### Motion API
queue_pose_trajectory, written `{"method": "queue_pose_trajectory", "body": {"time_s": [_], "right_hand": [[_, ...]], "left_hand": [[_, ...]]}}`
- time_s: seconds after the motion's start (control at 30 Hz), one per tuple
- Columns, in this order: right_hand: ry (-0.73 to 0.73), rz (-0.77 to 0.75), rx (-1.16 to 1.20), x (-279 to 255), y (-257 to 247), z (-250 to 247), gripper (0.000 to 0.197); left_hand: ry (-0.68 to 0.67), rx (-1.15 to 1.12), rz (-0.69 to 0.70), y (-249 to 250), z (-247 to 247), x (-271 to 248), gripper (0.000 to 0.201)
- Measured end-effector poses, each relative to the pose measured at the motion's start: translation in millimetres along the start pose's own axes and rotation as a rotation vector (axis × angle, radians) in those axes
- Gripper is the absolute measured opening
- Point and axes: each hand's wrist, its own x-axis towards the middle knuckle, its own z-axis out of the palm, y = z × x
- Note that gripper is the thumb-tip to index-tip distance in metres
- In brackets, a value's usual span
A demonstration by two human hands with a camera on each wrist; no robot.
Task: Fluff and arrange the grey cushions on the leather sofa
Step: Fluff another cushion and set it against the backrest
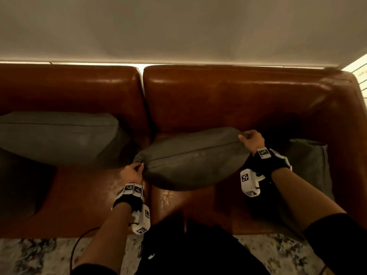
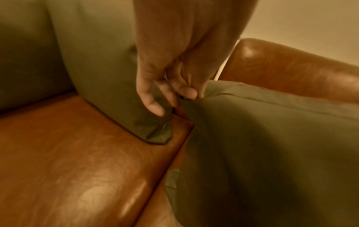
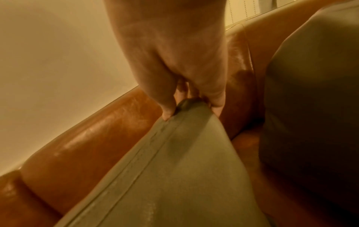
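A grey cushion (image 1: 190,157) hangs between my two hands above the right seat of the brown leather sofa (image 1: 228,100). My left hand (image 1: 135,169) pinches its near-left corner, seen close in the left wrist view (image 2: 182,98). My right hand (image 1: 251,138) grips its far-right corner (image 3: 192,104), thumb on one side and fingers on the other. The held cushion (image 3: 174,176) is tilted, with its seam running along the top. A second grey cushion (image 1: 57,135) leans against the left backrest. A third grey cushion (image 1: 309,161) stands by the right armrest.
A dark grey cushion (image 1: 21,185) lies at the far left of the seat. A pale wall (image 1: 178,26) rises behind the sofa. Patterned flooring (image 1: 39,255) lies in front of the seat edge. A thin cable (image 1: 79,243) trails from my left wrist.
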Motion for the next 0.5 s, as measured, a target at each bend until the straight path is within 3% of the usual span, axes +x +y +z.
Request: {"method": "queue_pose_trajectory", "body": {"time_s": [0.13,0.23,0.33,0.4,0.5], "right_hand": [[0.059,-0.027,-0.001,-10.5,18.0,3.4,0.043],[0.090,0.004,0.015,-14.1,27.5,-2.6,0.049],[0.082,0.013,0.042,-18.8,32.0,-11.4,0.041],[0.082,-0.004,0.049,-24.3,35.8,-15.3,0.035],[0.076,-0.004,0.114,-34.4,48.0,-21.1,0.038]], "left_hand": [[-0.021,0.136,-0.007,2.1,0.7,0.5,0.019],[0.050,0.114,0.140,-1.6,0.6,-4.1,0.014],[0.253,-0.106,0.227,-1.4,-5.9,-12.6,0.014],[0.349,-0.239,0.202,8.8,-12.8,-20.1,0.017],[0.380,-0.478,0.078,25.8,-24.9,-27.9,0.020]]}}
